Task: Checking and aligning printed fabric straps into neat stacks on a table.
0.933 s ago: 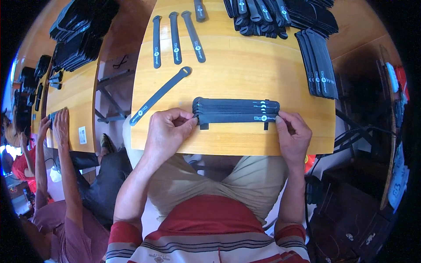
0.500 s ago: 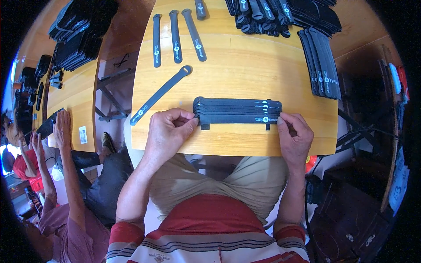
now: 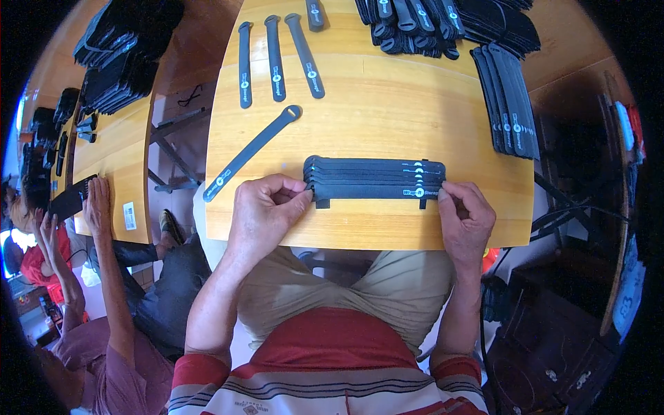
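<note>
Near the front edge of the table lies a row of black straps (image 3: 366, 178), several of them overlapping like shingles, with pale printed marks toward their right ends. My left hand (image 3: 266, 211) pinches the left end of the nearest strap between thumb and forefinger. At the opposite end, the thumb and fingers of my right hand (image 3: 467, 218) close on the strap's right tip. Two short dark tabs (image 3: 323, 204) stick out below the row. A single black strap (image 3: 252, 153) with a slotted round end lies slantwise beyond my left hand.
Three loose straps (image 3: 275, 59) lie at the far left of the wooden table (image 3: 387, 124). Bundled straps (image 3: 415, 28) are heaped at the far edge, and a fanned stack (image 3: 508, 100) sits at the right edge. A co-worker (image 3: 97, 214) handles a black piece at the left table.
My hands keep their pinch on the strap's two ends, nearly still. The view has shifted slightly. At the left table, the co-worker's black piece has turned and shows more of its flat face.
</note>
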A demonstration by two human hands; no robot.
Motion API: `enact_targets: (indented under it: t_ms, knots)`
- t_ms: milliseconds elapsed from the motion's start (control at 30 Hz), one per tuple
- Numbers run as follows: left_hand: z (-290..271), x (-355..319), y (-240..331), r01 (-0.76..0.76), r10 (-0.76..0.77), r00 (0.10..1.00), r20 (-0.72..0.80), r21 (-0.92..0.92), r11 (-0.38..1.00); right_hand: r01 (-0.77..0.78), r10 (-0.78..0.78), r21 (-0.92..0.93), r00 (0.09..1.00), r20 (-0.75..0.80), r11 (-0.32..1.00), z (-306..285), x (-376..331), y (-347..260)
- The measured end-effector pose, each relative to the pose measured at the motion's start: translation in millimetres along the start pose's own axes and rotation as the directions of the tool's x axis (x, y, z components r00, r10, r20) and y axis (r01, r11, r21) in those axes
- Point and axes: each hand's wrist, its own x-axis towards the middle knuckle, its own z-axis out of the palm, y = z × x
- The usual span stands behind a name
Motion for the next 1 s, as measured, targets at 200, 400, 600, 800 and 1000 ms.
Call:
enact_targets:
  t_ms: [200, 400, 600, 800, 1000]
  knots:
    - [-0.4, 1.0, 0.4, 0.024, -0.024, 1.000, 0.003, -0.018, 1.000, -0.005, 0.005, -0.003, 1.000, 0.010, 1.000, -1.0, 0.4, -0.6]
    - [-0.2, 1.8, 0.4, 0.042, -0.042, 0.999, 0.002, -0.023, 0.999, 0.009, -0.009, 0.021, 1.000, 0.007, 1.000, -0.9, 1.0, 0.3]
    - [1.8, 0.7, 1.9, 0.046, -0.047, 0.999, -0.025, -0.025, 0.999, -0.013, 0.012, 0.066, 1.000, 0.024, 0.998, -1.6, -0.2, 3.8]
    - [2.1, 0.5, -1.0, 0.066, -0.067, 0.998, -0.018, -0.050, 0.997, -0.002, 0.002, 0.036, 1.000, 0.015, 0.999, -1.1, 1.3, -1.9]
    - [4.3, 0.3, -2.9, 0.047, -0.049, 0.998, -0.026, -0.099, 0.994, -0.020, 0.019, 0.057, 1.000, 0.016, 0.998, -0.9, 0.4, 0.2]
